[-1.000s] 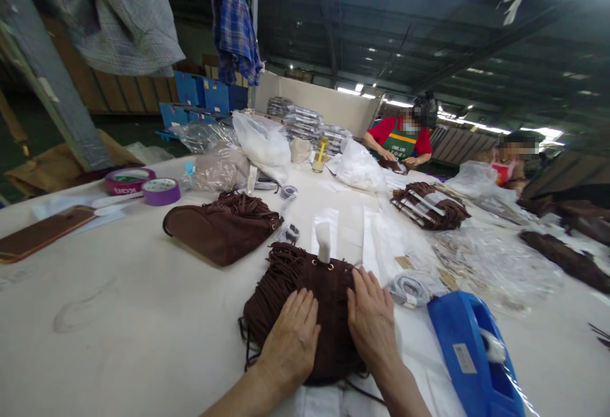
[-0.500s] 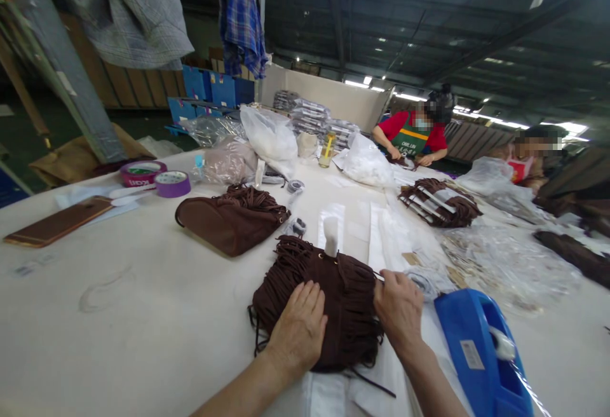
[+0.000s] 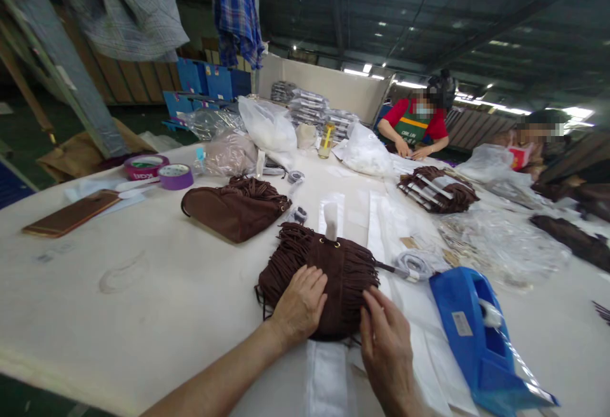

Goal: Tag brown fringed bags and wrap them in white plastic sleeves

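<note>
A dark brown fringed bag (image 3: 340, 277) lies on the table in front of me, a white tag (image 3: 330, 221) standing up at its top beside two small metal eyelets. My left hand (image 3: 301, 302) rests flat on the bag's left part, fingers stretched out over the fringe. At the lower right edge of the fringe is my right hand (image 3: 387, 334), its fingers extended and slightly apart, the fingertips at the strands. A thin dark strap (image 3: 385, 267) sticks out from the bag's right side. White plastic sleeves (image 3: 326, 372) lie partly under the bag.
A blue tape dispenser (image 3: 457, 315) stands to the right. Another brown bag (image 3: 233, 210), tape rolls (image 3: 175, 177) and a phone (image 3: 71, 213) are at left. A tied fringe bundle (image 3: 436, 189) and clear plastic (image 3: 500, 245) lie at right. A co-worker (image 3: 414, 121) works across the table.
My right hand has left the strap at the bag's right side and moved down to the lower right fringe. My left hand stays on the bag. The view has shifted slightly.
</note>
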Demonstrator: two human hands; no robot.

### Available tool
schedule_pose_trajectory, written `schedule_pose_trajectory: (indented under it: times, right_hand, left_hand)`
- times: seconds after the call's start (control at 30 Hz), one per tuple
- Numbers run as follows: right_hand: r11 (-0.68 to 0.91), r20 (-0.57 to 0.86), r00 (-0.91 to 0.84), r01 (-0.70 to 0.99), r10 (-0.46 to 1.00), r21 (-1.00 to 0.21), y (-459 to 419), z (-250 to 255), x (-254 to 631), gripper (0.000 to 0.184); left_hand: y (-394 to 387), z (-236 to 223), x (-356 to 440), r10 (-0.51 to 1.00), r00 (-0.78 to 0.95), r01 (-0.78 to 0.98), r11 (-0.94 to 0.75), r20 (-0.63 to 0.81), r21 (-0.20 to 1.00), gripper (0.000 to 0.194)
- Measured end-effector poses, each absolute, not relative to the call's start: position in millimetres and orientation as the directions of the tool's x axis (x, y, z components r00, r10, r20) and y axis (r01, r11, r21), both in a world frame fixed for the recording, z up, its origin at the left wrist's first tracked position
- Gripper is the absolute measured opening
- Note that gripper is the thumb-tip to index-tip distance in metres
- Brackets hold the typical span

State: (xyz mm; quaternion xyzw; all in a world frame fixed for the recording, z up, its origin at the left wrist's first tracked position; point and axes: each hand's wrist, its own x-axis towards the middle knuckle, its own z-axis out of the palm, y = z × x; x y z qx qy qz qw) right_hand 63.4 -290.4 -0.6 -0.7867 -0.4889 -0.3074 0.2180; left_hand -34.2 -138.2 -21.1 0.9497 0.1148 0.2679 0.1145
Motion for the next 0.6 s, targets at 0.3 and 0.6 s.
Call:
schedule_pose_trajectory:
  times: [0.3,0.6]
  right_hand:
    - [-0.148,0.576,0.075,0.986,0.814,0.081,-288,-12,43,0.032]
    - [-0.061,0.507,-0.144,0.928,0.850,0.367,-289,-9,46,0.034]
  left_hand:
    - [-116,-8,-79,-0.160,0.929,-0.174,-0.985,0.333,0.014,0.056]
    - [-110,0,-80,-0.350,0.907,-0.291,-0.924,0.236,-0.250,0.051]
